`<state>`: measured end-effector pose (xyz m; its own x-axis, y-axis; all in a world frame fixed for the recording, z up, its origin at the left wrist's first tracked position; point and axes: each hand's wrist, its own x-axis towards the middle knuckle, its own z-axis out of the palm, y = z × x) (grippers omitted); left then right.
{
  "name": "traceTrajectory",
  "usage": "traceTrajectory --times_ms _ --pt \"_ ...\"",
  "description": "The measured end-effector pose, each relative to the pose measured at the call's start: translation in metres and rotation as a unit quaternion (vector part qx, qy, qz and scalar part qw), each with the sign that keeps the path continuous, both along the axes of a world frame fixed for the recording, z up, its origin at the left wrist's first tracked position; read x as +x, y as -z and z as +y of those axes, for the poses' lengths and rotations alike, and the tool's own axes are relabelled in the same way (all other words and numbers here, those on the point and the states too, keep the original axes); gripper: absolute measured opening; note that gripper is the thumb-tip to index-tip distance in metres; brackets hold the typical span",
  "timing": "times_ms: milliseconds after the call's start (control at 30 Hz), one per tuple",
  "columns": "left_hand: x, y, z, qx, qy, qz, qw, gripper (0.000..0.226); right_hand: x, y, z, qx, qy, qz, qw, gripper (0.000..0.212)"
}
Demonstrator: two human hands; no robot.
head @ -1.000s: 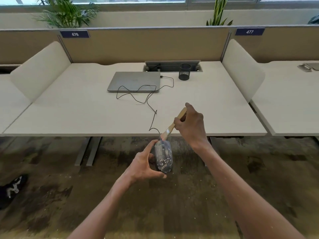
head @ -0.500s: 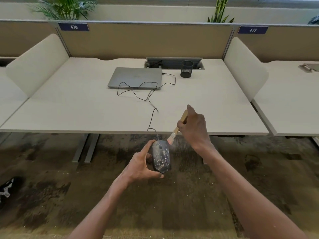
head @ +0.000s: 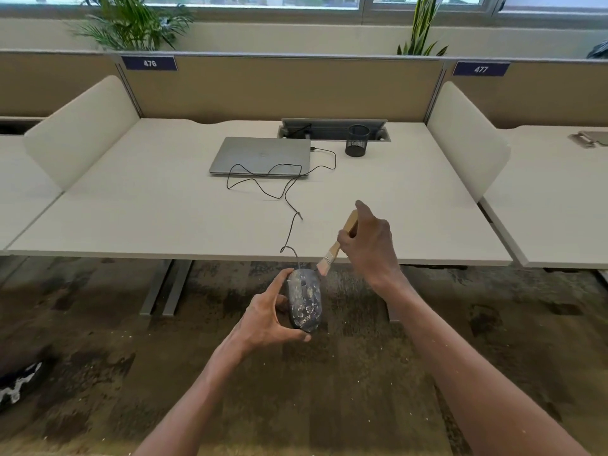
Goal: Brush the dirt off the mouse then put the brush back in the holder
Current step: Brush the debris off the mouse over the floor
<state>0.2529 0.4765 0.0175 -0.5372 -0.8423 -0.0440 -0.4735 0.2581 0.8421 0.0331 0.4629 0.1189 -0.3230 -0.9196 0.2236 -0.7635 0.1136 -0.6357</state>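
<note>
My left hand (head: 266,319) grips a dark wired mouse (head: 304,299) speckled with pale dirt, held over the floor just in front of the desk's near edge. My right hand (head: 370,245) holds a small wooden-handled brush (head: 334,250), its bristles at the mouse's upper right corner. The mouse's black cable (head: 284,189) runs up over the desk edge to a closed grey laptop (head: 260,154). A black mesh holder (head: 357,140) stands at the back of the desk, right of the laptop.
The white desk (head: 164,209) has curved side dividers (head: 79,130) and a beige back partition. An open cable tray (head: 329,128) sits behind the laptop. Desk legs (head: 164,287) stand left of my hands. A dark shoe (head: 19,383) lies on the carpet at far left.
The brush tip has shifted from the top of the mouse out to its upper right edge. The mouse stays in my left hand, tilted a little differently.
</note>
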Motion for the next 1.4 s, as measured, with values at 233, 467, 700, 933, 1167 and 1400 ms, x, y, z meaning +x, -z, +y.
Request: traceTrajectory --times_ms 233,467,700,933,1167,1400 --pt "-0.006 -0.004 0.001 -0.004 0.008 0.008 1.000 0.122 0.012 -0.005 0.003 -0.029 -0.041 -0.065 0.997 0.065" --pt "-0.003 -0.003 0.005 -0.004 0.002 0.007 1.000 0.124 -0.001 -0.001 0.021 -0.003 -0.018 -0.057 0.998 0.066" --pt "-0.005 -0.008 0.009 -0.006 -0.001 0.006 1.000 0.124 0.005 0.000 0.023 -0.017 -0.018 -0.097 0.995 0.064" --pt "0.000 -0.004 0.012 -0.010 -0.012 -0.001 1.000 0.124 -0.006 0.006 0.033 -0.002 0.010 -0.057 0.998 0.066" --pt "-0.003 -0.005 0.013 -0.027 -0.010 -0.004 1.000 0.125 0.005 -0.001 0.039 -0.056 0.004 -0.129 0.990 0.065" --pt "-0.002 -0.005 0.015 -0.031 -0.019 -0.005 0.999 0.126 0.013 0.008 0.051 -0.046 -0.006 -0.135 0.990 0.067"
